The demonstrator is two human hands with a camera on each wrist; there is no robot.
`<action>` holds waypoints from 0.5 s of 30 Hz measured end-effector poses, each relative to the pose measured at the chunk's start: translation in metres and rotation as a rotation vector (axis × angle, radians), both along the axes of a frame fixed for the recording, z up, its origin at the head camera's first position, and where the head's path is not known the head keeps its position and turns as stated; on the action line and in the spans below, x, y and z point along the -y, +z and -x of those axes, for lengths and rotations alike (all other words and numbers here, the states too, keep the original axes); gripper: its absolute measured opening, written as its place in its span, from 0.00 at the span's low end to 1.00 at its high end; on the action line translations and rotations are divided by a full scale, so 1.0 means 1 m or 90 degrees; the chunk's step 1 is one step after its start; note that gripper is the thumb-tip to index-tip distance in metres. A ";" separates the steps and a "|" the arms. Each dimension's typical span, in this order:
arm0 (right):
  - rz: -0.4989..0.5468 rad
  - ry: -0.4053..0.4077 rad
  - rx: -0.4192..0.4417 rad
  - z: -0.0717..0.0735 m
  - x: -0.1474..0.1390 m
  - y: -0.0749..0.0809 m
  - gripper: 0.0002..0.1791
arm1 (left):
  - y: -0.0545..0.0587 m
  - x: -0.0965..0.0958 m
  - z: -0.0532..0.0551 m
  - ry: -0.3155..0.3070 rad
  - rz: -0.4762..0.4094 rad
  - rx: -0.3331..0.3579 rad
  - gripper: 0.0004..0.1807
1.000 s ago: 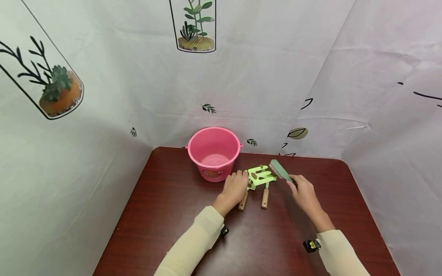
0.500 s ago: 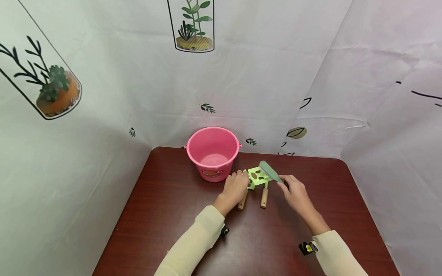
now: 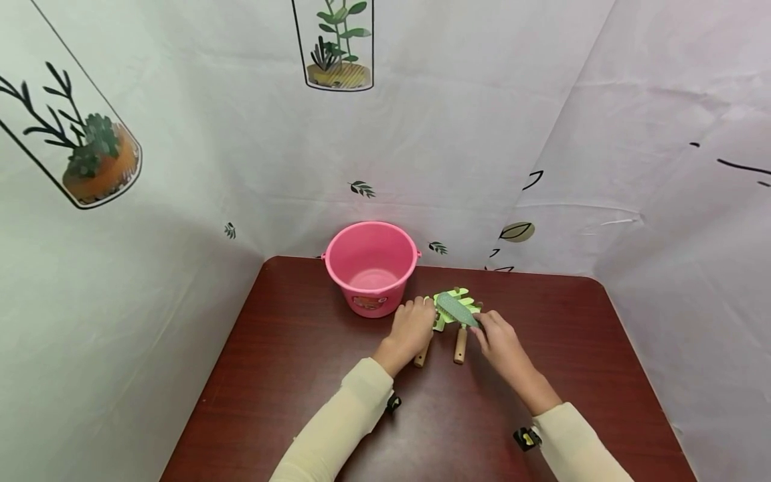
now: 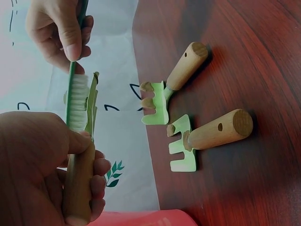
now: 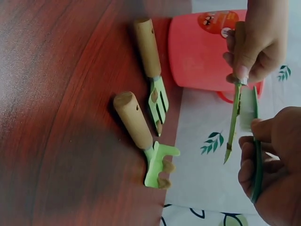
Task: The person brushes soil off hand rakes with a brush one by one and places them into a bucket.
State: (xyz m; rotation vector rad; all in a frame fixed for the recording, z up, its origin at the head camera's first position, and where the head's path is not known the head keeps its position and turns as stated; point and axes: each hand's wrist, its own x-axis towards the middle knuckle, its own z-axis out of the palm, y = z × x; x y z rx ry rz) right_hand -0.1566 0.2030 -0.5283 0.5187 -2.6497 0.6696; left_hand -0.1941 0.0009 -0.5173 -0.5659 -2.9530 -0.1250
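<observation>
My left hand (image 3: 412,329) grips the wooden handle of a light green garden hand fork (image 4: 78,181), held up off the table with its tines pointing right in the head view. Brown patches mark the fork's metal. My right hand (image 3: 504,347) pinches the dark green handle of a brush (image 3: 456,310). Its white bristles (image 4: 80,101) lie against the fork's face in the left wrist view. Underneath, on the table, lie a small hand rake (image 4: 158,106) with bent tines and a second hand fork (image 4: 217,131). Both have wooden handles and brown bits on their tines.
Behind my left hand a pink bucket (image 3: 370,298) stands at the back of the brown table (image 3: 289,375); nothing shows inside it. Pale printed cloth (image 3: 289,147) hangs around the table's back and sides.
My right hand has moved left with the brush, sweeping it across the fork from the tips toward the handle end. My left hand and the fork stay nearly still.
</observation>
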 end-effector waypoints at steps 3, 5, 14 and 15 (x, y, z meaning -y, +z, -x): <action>-0.011 -0.003 -0.021 0.000 0.001 0.000 0.13 | -0.001 -0.001 0.000 -0.002 0.001 -0.001 0.12; -0.016 -0.006 -0.030 0.000 0.000 0.001 0.13 | -0.002 -0.002 0.000 -0.005 0.003 -0.003 0.11; -0.022 -0.013 -0.041 0.003 -0.003 0.002 0.13 | -0.001 -0.002 -0.002 -0.001 0.015 -0.001 0.12; -0.023 -0.014 -0.043 0.004 -0.004 0.001 0.13 | 0.000 -0.002 -0.002 0.000 0.016 0.000 0.13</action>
